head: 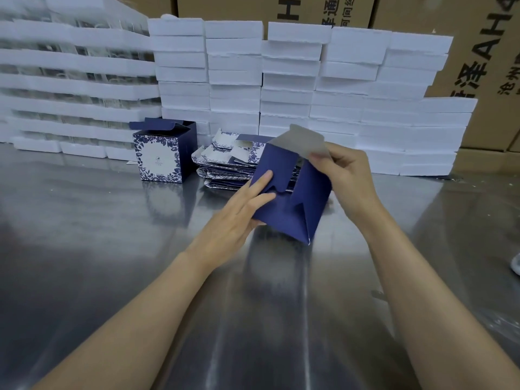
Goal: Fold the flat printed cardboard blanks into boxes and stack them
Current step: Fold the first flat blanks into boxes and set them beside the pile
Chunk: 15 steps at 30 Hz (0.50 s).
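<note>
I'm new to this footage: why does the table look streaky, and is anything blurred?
Head view: overhead light glares in pale streaks off the shiny metal table; the right hand smears slightly at its fingertips on the box's grey flap; the wide lens bends the white foam stacks at the left edge.
</note>
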Tool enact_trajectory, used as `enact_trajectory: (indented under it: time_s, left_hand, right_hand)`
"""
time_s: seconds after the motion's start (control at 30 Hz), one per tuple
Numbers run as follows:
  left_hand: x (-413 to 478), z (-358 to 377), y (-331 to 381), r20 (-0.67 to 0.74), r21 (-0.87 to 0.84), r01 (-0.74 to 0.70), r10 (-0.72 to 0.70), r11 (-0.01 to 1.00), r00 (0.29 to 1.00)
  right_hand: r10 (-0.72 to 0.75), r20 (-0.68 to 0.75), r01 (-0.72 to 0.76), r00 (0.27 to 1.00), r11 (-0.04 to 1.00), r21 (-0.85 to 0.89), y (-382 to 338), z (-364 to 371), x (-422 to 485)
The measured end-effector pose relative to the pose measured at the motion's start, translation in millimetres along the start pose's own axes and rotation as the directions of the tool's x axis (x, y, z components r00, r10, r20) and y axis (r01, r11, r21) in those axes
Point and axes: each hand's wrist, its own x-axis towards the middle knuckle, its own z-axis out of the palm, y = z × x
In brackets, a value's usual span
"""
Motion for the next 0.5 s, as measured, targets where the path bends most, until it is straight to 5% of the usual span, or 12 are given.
enact_trajectory:
  time_s: [0.13, 0.3, 0.5]
  left_hand:
    - [3.2, 3.4, 6.0, 0.015, 0.026, 0.011, -0.012, 1.000, 1.000]
    - [0.3, -0.5, 3.0, 0.024, 0.128, 0.038, -0.042, 0.991, 0.999]
    - [3.5, -1.6, 6.4, 0.025, 0.181, 0.022, -0.027, 0.983, 0.999]
  right_hand:
    - [0.013, -0.006, -0.013, 1.000, 1.000, -0.023, 4.5, -6.1, 0.4]
    - [-0.113, 0.038, 0.119, 0.993, 0.920, -0.373, 18.7, 4.7, -0.6]
    - [-0.019, 0.042, 0.033, 0.999, 0.934, -0.357, 10.8, 1.5, -1.3]
